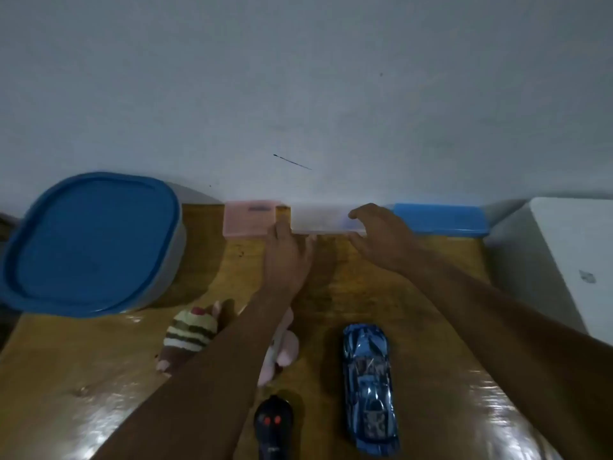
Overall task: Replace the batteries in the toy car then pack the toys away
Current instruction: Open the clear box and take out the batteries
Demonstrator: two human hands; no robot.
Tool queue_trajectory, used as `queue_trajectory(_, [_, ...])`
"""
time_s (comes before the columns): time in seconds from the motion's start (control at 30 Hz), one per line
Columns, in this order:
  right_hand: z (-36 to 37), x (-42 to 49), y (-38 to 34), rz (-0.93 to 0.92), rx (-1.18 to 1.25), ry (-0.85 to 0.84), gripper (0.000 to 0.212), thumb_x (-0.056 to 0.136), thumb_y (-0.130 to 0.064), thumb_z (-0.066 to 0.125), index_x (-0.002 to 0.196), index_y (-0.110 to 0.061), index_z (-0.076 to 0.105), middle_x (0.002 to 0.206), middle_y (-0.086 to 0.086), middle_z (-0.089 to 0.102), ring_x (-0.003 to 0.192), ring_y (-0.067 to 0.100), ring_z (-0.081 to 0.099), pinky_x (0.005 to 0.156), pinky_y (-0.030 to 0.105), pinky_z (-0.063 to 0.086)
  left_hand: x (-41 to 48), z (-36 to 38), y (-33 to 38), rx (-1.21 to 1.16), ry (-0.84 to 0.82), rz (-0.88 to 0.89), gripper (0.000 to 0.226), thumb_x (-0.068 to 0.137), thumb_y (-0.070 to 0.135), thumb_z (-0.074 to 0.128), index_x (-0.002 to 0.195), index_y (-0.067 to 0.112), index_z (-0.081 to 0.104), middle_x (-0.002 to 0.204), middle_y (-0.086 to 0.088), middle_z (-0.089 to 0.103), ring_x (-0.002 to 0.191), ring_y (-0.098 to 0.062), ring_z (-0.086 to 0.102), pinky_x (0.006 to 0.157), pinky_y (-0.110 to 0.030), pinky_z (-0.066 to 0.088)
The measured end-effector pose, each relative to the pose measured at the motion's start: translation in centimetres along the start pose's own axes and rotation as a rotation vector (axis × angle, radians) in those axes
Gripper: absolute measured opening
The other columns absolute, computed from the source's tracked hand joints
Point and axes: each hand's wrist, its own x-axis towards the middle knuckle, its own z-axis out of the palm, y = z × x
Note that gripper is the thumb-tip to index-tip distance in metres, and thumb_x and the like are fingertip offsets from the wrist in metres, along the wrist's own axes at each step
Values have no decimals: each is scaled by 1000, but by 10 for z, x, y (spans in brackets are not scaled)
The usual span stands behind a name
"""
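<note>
The dark label on the pink box [249, 218] is too blurred to read. At the white wall [298, 78], the left hand [288, 252] lays straight, close-set fingers against the clear box [320, 220], while the right hand [381, 235] curls fingers and thumb round its other end. The toy car [369, 386] lies nearer on the glossy wooden table [441, 327], beside a remote [273, 426], a stuffed toy [192, 333] and a blue-lidded tub [93, 244].

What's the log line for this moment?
phase: reaching | left hand: flat at clear box left end | right hand: grips clear box | toy car: on table, untouched | remote: near edge, untouched
</note>
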Motion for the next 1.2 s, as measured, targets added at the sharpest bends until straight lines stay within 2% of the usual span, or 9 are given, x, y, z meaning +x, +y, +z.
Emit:
queue_trajectory(0.1, [5, 9, 5, -10, 3, 12, 43, 93, -29, 58, 132, -9, 52, 133, 9, 54, 121, 26, 50, 102, 38, 39, 6, 4, -1, -30, 30, -25, 49, 91, 26, 62, 133, 10, 43, 123, -10, 56, 110, -19, 55, 80, -19, 44])
queue_trajectory(0.17, [7, 13, 6, -15, -10, -8, 43, 93, -28, 59, 132, -10, 52, 134, 7, 53, 121, 25, 49, 103, 38, 39, 8, 8, -4, -37, 30, -23, 50, 89, 25, 64, 132, 10, 44, 123, -9, 56, 111, -17, 56, 86, -24, 51])
queue_trajectory(0.3, [14, 21, 11, -47, -41, -16, 44, 92, -28, 61, 131, -11, 52, 135, 7, 52, 122, 25, 47, 103, 37, 38, 12, 9, -12, -1, -9, -21, 57, 89, 23, 65, 138, 9, 40, 131, -12, 52, 119, -23, 51, 93, -28, 44])
queue_trajectory(0.47, [19, 25, 16, -72, -70, -12, 48, 90, -29, 63, 133, -11, 53, 142, 8, 46, 129, 25, 41, 107, 39, 36, 12, 3, -27, 15, -38, 60, 53, 88, 17, 67, 135, 10, 45, 126, -9, 57, 115, -23, 54, 95, -42, 51])
queue_trajectory(0.7, [18, 26, 17, -93, -66, -5, 46, 90, -27, 63, 132, -11, 53, 138, 8, 49, 127, 26, 42, 105, 36, 34, 9, 0, -28, -2, 37, 18, 52, 86, 16, 70, 132, 10, 46, 122, -10, 57, 109, -22, 56, 86, -29, 49])
queue_trajectory(0.83, [17, 26, 19, -106, -73, -6, 44, 90, -24, 65, 130, -10, 54, 136, 8, 51, 124, 26, 43, 103, 37, 36, 14, 2, -29, 16, -20, 64, 57, 83, 16, 73, 132, 11, 45, 125, -10, 56, 113, -25, 56, 93, -43, 53])
queue_trajectory(0.93, [16, 26, 21, -119, -65, -3, 43, 90, -22, 65, 130, -10, 55, 135, 9, 52, 124, 26, 44, 103, 35, 35, 26, 3, -28, 72, -103, 49, 73, 78, 17, 78, 139, 11, 39, 133, -10, 50, 118, -28, 53, 95, -47, 52])
queue_trajectory(1.03, [17, 25, 22, -126, -64, 7, 43, 90, -22, 65, 130, -11, 55, 135, 8, 53, 124, 25, 45, 104, 35, 35, 39, 1, -26, 91, -134, 48, 79, 74, 18, 81, 141, 10, 39, 131, -11, 49, 117, -28, 52, 94, -44, 53])
queue_trajectory(1.2, [18, 25, 25, -146, -44, 23, 42, 89, -23, 66, 128, -11, 57, 134, 8, 55, 123, 25, 46, 105, 36, 36, 52, -2, -22, 131, -159, 44, 72, 67, 20, 83, 130, 15, 49, 122, -10, 53, 108, -25, 52, 77, -25, 45])
